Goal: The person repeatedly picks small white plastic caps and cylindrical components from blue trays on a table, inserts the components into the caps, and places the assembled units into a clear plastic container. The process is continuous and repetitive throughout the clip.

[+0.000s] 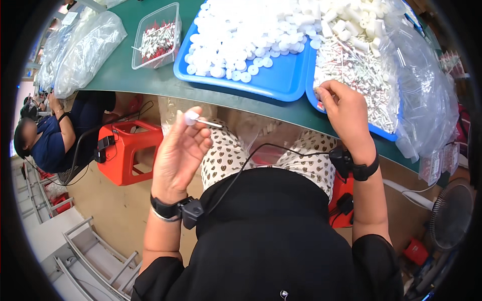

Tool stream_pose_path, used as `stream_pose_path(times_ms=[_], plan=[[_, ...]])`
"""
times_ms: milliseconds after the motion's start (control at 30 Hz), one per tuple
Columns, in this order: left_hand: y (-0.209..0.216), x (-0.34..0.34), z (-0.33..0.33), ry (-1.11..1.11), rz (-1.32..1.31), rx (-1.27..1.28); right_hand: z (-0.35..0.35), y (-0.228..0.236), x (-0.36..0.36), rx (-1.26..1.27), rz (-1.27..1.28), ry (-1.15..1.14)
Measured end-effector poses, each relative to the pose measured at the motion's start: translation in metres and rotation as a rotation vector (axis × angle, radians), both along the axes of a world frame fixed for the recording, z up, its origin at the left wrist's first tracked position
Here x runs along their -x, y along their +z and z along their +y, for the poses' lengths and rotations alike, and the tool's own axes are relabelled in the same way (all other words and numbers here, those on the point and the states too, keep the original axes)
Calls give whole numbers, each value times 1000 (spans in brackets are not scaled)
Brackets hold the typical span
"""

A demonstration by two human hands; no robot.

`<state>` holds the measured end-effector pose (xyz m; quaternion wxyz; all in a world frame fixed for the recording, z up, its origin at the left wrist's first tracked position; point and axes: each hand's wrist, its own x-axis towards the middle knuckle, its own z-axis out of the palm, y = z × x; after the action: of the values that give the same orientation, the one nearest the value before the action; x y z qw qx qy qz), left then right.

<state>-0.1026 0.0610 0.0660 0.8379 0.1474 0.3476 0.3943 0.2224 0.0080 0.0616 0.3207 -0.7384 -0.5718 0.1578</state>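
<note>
Above my lap, my left hand (176, 155) pinches a small white plastic disc (191, 118) between thumb and fingertips. A thin white stick (210, 123) juts from the disc to the right. My right hand (347, 113) is at the near left edge of the right blue tray (385, 134), thumb and forefinger pressed together; what they hold, if anything, is too small to make out. Heaped in that tray are short white and reddish stick pieces (359, 67), with pale cylinders (346, 30) behind them. The left blue tray (286, 83) holds a pile of white discs (241, 40).
On the green table (115, 67), a clear plastic box (178, 30) holds red and white small parts. Clear plastic bags (90, 45) lie at the far left, others at the right. A person (50, 130) sits left, near a red stool (118, 160). A fan (452, 213) stands right.
</note>
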Motion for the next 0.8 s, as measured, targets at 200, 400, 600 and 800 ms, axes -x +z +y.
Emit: stream_pose_path(times_ms=[200,400,600,800], plan=[[-12,1,-15,-31,-48,54,0,-14,-2,-350,93,-66],[-21,-29,-32,-194,51,44,-34,18,3,-386,480,-22],[-13,-57,-34,-274,126,-66,-86,13,21,-193,666,83],[-17,-99,-44,-424,249,-173,-107,-19,25,-15,675,131]])
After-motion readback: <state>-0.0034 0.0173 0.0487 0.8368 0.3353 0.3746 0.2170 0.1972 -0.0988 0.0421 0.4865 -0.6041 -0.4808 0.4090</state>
